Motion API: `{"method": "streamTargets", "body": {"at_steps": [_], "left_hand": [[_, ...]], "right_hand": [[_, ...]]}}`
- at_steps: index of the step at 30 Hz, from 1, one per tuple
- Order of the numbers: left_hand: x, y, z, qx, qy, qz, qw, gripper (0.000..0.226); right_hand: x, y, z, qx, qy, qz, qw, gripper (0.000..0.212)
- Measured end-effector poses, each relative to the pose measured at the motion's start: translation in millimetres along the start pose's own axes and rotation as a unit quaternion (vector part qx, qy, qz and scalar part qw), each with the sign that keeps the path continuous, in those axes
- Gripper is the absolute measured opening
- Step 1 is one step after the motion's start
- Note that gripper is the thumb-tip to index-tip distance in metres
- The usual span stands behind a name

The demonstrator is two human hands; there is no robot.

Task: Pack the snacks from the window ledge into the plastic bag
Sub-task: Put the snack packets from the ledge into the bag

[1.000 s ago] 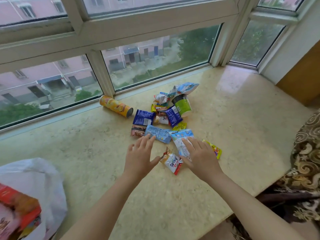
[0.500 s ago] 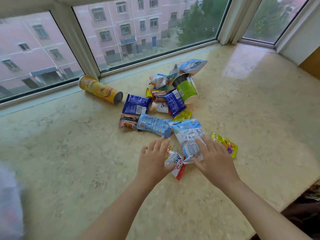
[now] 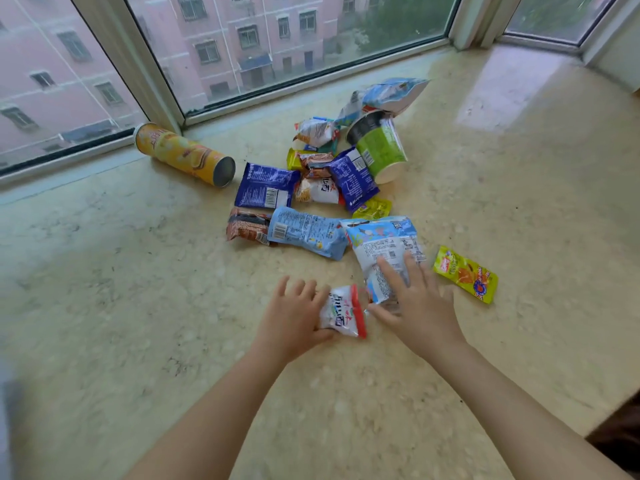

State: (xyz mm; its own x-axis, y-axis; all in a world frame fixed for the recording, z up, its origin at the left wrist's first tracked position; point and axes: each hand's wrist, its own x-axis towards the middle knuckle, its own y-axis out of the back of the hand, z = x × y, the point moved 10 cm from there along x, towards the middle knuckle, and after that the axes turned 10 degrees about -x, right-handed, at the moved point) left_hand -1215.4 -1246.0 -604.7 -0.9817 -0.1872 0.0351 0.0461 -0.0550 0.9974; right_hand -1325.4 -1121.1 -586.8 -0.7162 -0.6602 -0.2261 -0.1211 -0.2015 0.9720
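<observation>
A heap of snack packets lies on the marble window ledge (image 3: 138, 289). My left hand (image 3: 294, 317) grips a small white and red packet (image 3: 343, 311) at the near edge of the heap. My right hand (image 3: 414, 303) holds the near end of a light blue and white packet (image 3: 384, 247), fingers on top and thumb under its edge. A yellow crisp tube (image 3: 185, 154) lies on its side by the window. A green cup (image 3: 379, 147) lies tipped at the back. The plastic bag is out of view.
Further packets: two dark blue ones (image 3: 265, 190), a light blue one (image 3: 306, 232), a brown one (image 3: 247, 225), and a yellow sachet (image 3: 465, 273) to the right of my right hand. Window frames (image 3: 149, 84) close the ledge at the back.
The view has tilted down and nearer, and the plastic bag has left the frame. My left hand has closed round the white and red packet. My right hand has taken hold of the light blue packet's end.
</observation>
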Motion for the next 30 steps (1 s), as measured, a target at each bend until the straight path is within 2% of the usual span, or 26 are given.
{"method": "streamTargets", "body": {"at_steps": [3, 5, 8, 11, 12, 14, 16, 17, 19, 22, 24, 27, 30], "left_hand": [[-23.3, 4.3, -41.9, -0.018, 0.128, 0.03, 0.991, 0.077], [-37.7, 6.7, -64.7, -0.046, 0.204, 0.031, 0.977, 0.081], [-45.7, 7.4, -76.0, -0.093, 0.253, 0.024, 0.963, 0.089], [-46.6, 5.9, -75.8, -0.129, 0.278, -0.017, 0.952, 0.081], [-47.9, 3.4, -76.8, -0.153, 0.295, -0.033, 0.943, 0.077], [-52.3, -4.1, -80.7, -0.22, 0.343, -0.058, 0.911, 0.073], [-57.0, -6.0, -84.0, -0.281, 0.382, -0.06, 0.878, 0.066], [-59.2, -5.3, -85.4, -0.3, 0.397, -0.058, 0.865, 0.06], [-65.1, -3.1, -87.2, -0.314, 0.421, -0.064, 0.849, 0.053], [-72.5, -4.3, -90.0, -0.345, 0.431, -0.068, 0.831, 0.059], [-79.5, -10.9, -92.1, -0.42, 0.446, -0.071, 0.787, 0.063], [-88.6, -17.5, -93.2, -0.538, 0.459, -0.056, 0.705, 0.058], [-99.0, -12.4, -96.5, -0.571, 0.465, -0.039, 0.676, 0.054]], "right_hand": [[-1.1, -2.1, -3.8, 0.04, -0.006, -0.001, 0.999, 0.073], [-5.7, 3.9, -10.4, 0.041, 0.014, 0.052, 0.998, 0.065], [-18.4, 17.7, -21.2, 0.062, 0.058, 0.154, 0.984, 0.051], [-16.0, 26.2, -14.3, 0.119, 0.027, 0.194, 0.973, 0.051], [-10.3, 24.2, -8.1, 0.142, -0.002, 0.179, 0.973, 0.058], [3.5, 5.9, 4.7, 0.252, -0.064, 0.07, 0.963, 0.086], [11.1, -16.3, 9.6, 0.415, -0.12, -0.06, 0.9, 0.111], [12.8, -22.6, 10.3, 0.475, -0.138, -0.098, 0.863, 0.116], [14.4, -27.5, 10.4, 0.53, -0.149, -0.136, 0.824, 0.116], [12.2, -32.8, 5.4, 0.579, -0.156, -0.169, 0.782, 0.103], [9.4, -32.7, 0.7, 0.61, -0.154, -0.173, 0.757, 0.094], [6.7, -29.6, -5.8, 0.609, -0.138, -0.168, 0.763, 0.085], [5.4, -26.3, -9.1, 0.584, -0.117, -0.172, 0.785, 0.089]]}}
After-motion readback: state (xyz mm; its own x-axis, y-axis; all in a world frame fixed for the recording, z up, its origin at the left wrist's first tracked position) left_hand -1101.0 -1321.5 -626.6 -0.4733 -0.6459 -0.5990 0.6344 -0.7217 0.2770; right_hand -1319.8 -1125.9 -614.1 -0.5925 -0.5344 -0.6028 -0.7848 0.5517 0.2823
